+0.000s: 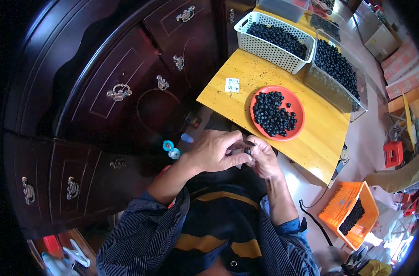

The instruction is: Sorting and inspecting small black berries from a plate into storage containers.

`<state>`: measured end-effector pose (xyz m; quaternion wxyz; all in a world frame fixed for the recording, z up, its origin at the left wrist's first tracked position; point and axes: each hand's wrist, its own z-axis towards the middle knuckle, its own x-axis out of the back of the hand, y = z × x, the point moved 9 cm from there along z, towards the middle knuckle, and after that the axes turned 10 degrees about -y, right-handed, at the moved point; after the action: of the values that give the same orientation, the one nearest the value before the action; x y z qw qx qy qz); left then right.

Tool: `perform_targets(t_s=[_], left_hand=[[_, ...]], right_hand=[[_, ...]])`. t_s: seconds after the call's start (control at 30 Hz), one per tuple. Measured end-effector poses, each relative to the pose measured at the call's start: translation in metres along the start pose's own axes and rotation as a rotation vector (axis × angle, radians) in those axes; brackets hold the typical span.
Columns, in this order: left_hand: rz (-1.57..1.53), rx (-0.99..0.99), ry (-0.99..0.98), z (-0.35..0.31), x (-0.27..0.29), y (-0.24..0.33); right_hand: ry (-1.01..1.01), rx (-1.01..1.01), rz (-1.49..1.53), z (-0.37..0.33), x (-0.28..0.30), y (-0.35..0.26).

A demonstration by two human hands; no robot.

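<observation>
My left hand (220,150) and my right hand (263,158) meet in front of my chest, at the table's near edge. The fingers of my right hand pinch a small black part (249,144), mostly covered by the fingertips. My left hand is closed against it, its thumb and forefinger touching the same spot; what lies inside its grip is hidden. Just beyond the hands, an orange-red round plate (299,100) bears many small black ring-like parts (271,113), heaped mostly to its left.
On the yellow wooden table (218,94) stand a white perforated basket (264,48) and a clear bin (319,85), both full of black parts. A dark drawer cabinet (99,92) fills the left. An orange crate (338,198) and a red stool (393,154) stand at right.
</observation>
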<state>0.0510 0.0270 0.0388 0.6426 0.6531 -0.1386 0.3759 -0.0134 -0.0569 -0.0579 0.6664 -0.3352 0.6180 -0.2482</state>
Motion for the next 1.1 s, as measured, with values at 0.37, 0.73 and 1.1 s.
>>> perform_targets(t_s=[0.37,0.73,1.1], left_hand=[[0.108,-0.013,0.001,-0.002,-0.001,0.011],[0.199,-0.085,0.1,-0.005,-0.001,0.006],[0.228,-0.066,0.064,-0.01,-0.008,0.002]], right_hand=[[-0.176,0.008,-0.146,0.001,-0.011,-0.013],[-0.082,-0.073,-0.039,0.001,-0.012,-0.005],[0.001,-0.096,-0.094,0.001,-0.015,-0.002]])
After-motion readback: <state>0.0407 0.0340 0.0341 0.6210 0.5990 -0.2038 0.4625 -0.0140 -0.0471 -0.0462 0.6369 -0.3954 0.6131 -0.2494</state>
